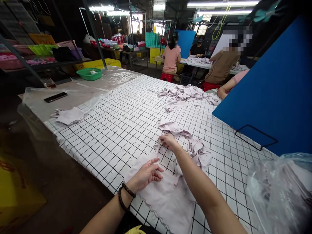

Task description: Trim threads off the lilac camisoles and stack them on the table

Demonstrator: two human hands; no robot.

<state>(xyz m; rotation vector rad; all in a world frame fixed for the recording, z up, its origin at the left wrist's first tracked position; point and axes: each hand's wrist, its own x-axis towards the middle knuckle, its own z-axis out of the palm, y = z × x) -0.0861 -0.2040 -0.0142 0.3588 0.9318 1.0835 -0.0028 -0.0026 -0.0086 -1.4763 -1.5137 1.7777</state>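
A pale pinkish-grey garment (pixel 168 198) with thin straps, like a camisole, lies spread at the table's near edge. My right hand (pixel 168 141) pinches a narrow strap at its upper end, drawn up a little from the cloth. Lower down, my left hand (pixel 149 175) rests over the garment's upper part, palm turned inward and fingers apart; a dark beaded bracelet circles that wrist. Beyond and right of my right hand, a crumpled strip of the same fabric (pixel 198 151) trails across the grid-patterned tabletop (pixel 117 130).
A larger heap of pale cloth (pixel 187 92) lies farther back. At left are a folded stack (pixel 69 115), a phone (pixel 56 97) and a green basin (pixel 89 74). A blue panel (pixel 265 97) and a clear plastic bag (pixel 275 191) bound the right side. Several people sit beyond.
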